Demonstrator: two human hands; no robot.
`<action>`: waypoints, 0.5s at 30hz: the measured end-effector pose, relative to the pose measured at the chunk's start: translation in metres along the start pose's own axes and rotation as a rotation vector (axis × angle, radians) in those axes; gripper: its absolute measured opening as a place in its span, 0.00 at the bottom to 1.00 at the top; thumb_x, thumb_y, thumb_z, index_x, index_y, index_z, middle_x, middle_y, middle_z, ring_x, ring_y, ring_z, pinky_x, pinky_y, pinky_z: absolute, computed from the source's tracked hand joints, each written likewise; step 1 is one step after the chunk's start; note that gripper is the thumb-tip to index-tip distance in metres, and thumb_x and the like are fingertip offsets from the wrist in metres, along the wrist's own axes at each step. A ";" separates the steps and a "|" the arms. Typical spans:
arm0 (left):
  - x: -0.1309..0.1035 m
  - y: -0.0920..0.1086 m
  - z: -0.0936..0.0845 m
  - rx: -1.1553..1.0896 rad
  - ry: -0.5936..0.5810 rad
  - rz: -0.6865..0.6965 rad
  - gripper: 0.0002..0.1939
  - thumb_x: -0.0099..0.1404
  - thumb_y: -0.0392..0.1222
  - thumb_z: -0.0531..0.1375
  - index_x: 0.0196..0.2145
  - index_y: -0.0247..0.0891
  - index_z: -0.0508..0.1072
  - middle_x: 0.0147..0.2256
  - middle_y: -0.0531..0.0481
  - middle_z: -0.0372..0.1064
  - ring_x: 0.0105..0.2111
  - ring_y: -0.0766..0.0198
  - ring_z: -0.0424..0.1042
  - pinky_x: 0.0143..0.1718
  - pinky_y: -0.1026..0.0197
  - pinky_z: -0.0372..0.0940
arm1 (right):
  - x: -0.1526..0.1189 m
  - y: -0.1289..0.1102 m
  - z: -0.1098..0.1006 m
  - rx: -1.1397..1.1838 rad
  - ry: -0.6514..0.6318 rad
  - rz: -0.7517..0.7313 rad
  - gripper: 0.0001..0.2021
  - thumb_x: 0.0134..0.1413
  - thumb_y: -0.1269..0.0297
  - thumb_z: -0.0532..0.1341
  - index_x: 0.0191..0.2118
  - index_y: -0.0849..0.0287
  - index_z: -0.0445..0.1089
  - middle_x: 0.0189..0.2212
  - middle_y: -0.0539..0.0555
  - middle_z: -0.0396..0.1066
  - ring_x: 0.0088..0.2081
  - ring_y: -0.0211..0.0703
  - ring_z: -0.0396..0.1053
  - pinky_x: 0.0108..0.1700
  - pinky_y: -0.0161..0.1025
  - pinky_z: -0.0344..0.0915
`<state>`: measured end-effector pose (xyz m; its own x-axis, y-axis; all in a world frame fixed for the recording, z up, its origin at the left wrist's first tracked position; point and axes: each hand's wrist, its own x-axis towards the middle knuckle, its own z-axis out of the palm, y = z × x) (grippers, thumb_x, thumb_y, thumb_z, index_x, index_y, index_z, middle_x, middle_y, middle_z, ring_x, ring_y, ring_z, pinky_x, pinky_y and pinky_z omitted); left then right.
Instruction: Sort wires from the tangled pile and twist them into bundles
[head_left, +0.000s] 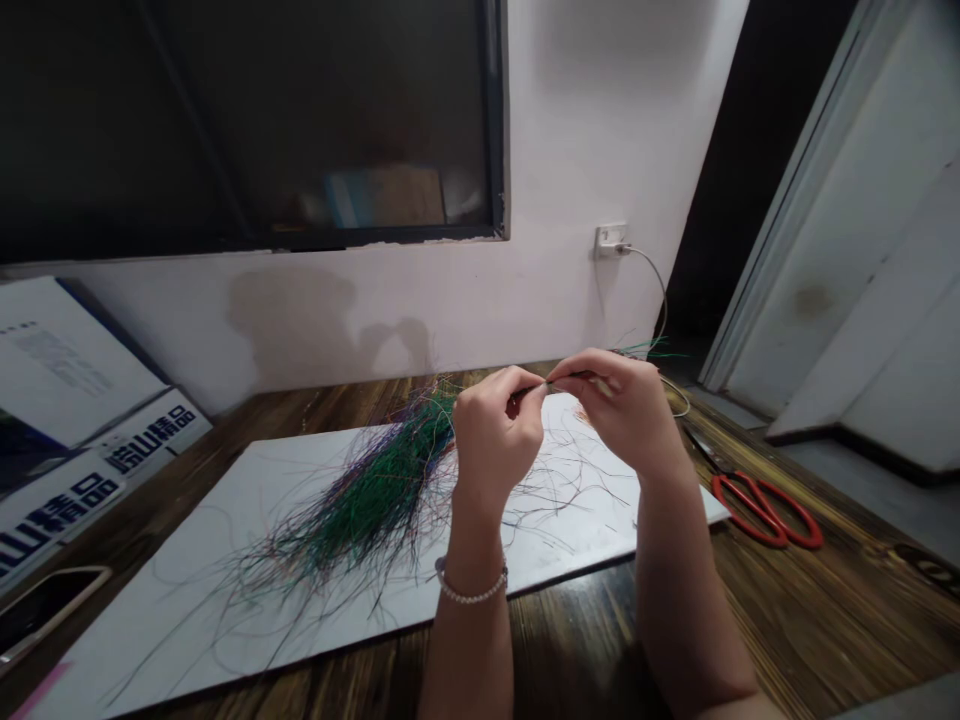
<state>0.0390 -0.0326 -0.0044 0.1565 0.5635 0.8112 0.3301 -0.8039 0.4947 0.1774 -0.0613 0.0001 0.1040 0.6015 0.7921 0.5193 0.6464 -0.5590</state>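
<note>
Board edge: I'm seeing the white board's (555, 560) near edge passing under both forearms, with scissors (769, 512) lying just beside its right corner.
Open room: bare table (585, 640) is showing between my forearms and along the wall (540, 310).
Left hand (496, 425): I'm pinching the thin dark strand (555, 380) in its fingertips.
Right hand (626, 405): I'm pinching the strand too, close beside.
Strand place: it's sitting between both hands, right of the wire bundle (375, 480).
Long axis: it's running sideways, hand to hand.
</note>
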 end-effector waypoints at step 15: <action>0.001 0.009 0.001 -0.313 0.009 -0.348 0.06 0.54 0.36 0.60 0.21 0.36 0.71 0.17 0.55 0.60 0.19 0.72 0.55 0.20 0.65 0.50 | 0.003 0.003 0.002 -0.125 0.000 -0.216 0.09 0.54 0.80 0.57 0.30 0.59 0.70 0.27 0.49 0.70 0.30 0.34 0.66 0.35 0.34 0.62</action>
<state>0.0434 -0.0390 0.0011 0.0776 0.8092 0.5824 0.0641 -0.5870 0.8070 0.1778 -0.0568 0.0007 -0.0206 0.4558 0.8898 0.6302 0.6969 -0.3424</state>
